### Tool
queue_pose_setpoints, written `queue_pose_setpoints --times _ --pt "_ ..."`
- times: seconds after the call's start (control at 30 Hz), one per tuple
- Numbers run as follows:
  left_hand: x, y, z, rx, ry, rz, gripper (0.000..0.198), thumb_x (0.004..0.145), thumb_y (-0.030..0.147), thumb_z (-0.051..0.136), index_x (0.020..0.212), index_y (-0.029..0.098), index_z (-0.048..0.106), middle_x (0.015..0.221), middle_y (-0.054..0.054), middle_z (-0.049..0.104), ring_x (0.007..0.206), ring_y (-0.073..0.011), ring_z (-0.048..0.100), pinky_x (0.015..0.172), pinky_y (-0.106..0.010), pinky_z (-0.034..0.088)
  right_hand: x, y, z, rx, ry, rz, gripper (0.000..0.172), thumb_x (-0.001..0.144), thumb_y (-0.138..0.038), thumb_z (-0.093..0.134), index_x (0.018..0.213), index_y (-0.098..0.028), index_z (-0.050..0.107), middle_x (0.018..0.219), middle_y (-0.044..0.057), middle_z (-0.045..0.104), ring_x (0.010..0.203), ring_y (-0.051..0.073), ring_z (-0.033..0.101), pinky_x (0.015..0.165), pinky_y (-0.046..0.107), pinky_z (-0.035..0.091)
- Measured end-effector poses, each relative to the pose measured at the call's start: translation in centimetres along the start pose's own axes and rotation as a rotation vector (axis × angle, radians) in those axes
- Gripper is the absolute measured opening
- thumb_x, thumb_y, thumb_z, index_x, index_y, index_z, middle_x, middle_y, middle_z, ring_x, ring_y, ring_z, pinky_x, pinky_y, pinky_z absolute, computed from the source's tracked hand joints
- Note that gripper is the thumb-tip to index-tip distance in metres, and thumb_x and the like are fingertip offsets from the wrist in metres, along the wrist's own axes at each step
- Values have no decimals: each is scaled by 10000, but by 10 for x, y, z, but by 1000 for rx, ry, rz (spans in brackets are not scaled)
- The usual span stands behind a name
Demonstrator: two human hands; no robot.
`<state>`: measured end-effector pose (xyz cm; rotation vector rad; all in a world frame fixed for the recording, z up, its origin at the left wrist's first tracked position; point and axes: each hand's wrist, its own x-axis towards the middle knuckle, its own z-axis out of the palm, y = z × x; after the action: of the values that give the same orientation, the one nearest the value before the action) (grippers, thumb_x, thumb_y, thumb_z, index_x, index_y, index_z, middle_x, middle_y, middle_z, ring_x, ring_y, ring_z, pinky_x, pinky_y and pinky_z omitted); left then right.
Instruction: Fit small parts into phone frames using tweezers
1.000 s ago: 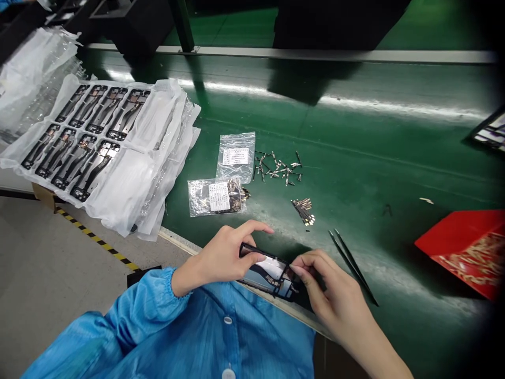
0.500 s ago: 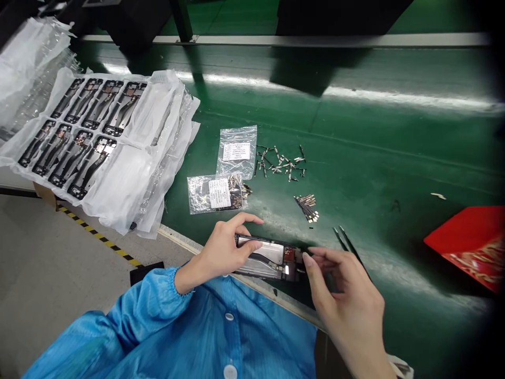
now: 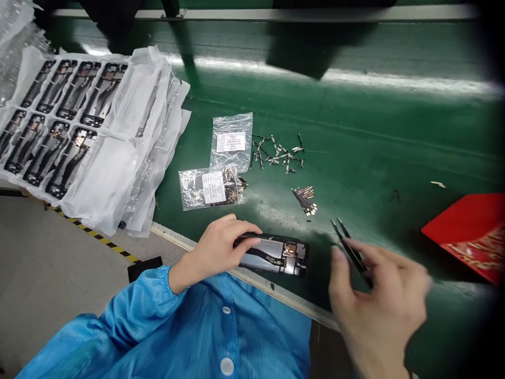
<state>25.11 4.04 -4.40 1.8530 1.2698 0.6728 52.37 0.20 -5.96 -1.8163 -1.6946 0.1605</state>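
Note:
My left hand (image 3: 215, 247) grips the left end of a black phone frame (image 3: 276, 254) that lies flat at the near edge of the green belt (image 3: 355, 131). Silver and copper parts show inside the frame. My right hand (image 3: 379, 305) is blurred by motion to the right of the frame, its fingers spread over the near end of black tweezers (image 3: 346, 243) lying on the belt. Whether it grips the tweezers is unclear.
Two small clear bags (image 3: 221, 166) of parts, loose metal clips (image 3: 278, 155) and a small bundle of gold contacts (image 3: 304, 200) lie beyond the frame. White plastic trays of black frames (image 3: 59, 116) sit at left. A red bin (image 3: 469, 231) is at right.
My right hand left the phone frame and moved right onto the tweezers. The frame went from tilted in both hands to lying flat, held by my left hand alone.

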Motion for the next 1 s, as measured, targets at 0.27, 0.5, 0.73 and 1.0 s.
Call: queue_pose_setpoints --times 0.27,0.5,0.73,1.0 --pt "0 1 -1 380 -161 200 858 933 709 769 1557 171 528 1447 -181 645 1285 -354 557 1013 -493 389 4 46 -14 -14 -121 -45 336 1101 -530 613 1113 -202 686 936 80 744 748 224 700 687 348 512" --pt "8 -7 -7 351 -310 324 937 976 641 763 1695 218 337 1458 -121 685 1283 -306 566 1078 -468 357 -15 10 -25 112 -295 -153 376 1096 -520 658 1302 -207 686 848 -11 736 620 130 694 565 261 504" --pt "6 -8 -1 346 -267 298 916 986 652 743 1686 199 364 1460 -136 684 1268 -325 567 1051 -468 369 -13 -18 4 112 -291 -120 172 1102 -368 659 1154 -235 755 961 11 815 693 155 750 593 280 531" --pt "3 -12 5 347 -262 281 933 1000 717 675 1703 203 340 1498 -147 680 1294 -335 560 1083 -472 371 -26 -21 19 136 -250 80 245 1053 -448 688 1064 -220 778 884 12 827 678 195 785 601 288 553"
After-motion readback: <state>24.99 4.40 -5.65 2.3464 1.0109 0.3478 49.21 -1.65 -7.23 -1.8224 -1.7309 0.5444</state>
